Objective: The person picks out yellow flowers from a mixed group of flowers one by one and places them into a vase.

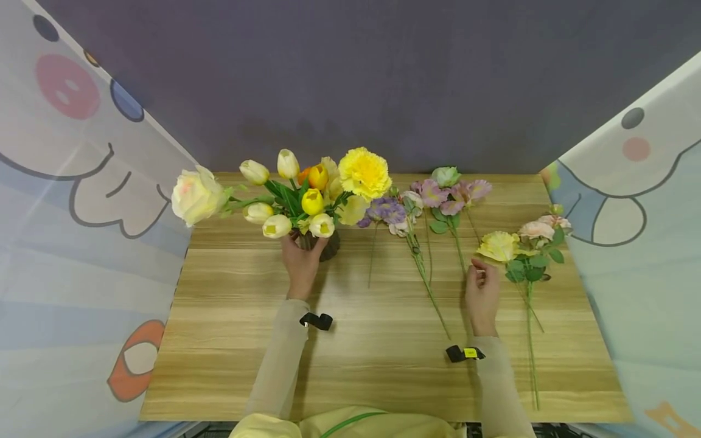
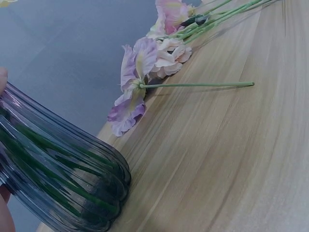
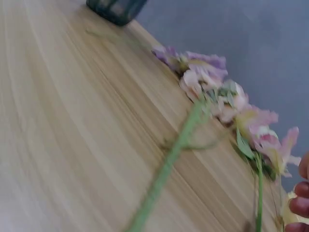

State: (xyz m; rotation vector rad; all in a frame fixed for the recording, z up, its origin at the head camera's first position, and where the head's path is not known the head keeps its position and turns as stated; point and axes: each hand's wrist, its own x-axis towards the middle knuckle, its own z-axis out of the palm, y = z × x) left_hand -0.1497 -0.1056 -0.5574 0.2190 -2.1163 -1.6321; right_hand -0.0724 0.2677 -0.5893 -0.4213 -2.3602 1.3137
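My left hand (image 1: pixel 303 267) grips a ribbed glass vase (image 2: pixel 63 164), thumb and fingers on either side near the rim. Green stems show through its glass. From it rise white tulips (image 1: pixel 276 225), yellow and orange tulips (image 1: pixel 313 201), a large yellow carnation (image 1: pixel 364 173) and a pale rose (image 1: pixel 197 196) leaning far left. My right hand (image 1: pixel 483 299) hovers with loosely curled fingers and nothing visible in them, just below a yellow flower (image 1: pixel 498 246). Its fingertips (image 3: pixel 300 199) show at the edge of the right wrist view, beside mauve flowers (image 3: pixel 263 135).
Loose stems lie on the wooden table (image 1: pixel 372 365): purple flowers (image 1: pixel 387 210) right of the vase, pink-mauve flowers (image 1: pixel 435 193) with a pale green bloom (image 1: pixel 446 176) at the back, and a pink rose spray (image 1: pixel 537 231) at right. A dark wall (image 1: pixel 350 79) borders the back edge.
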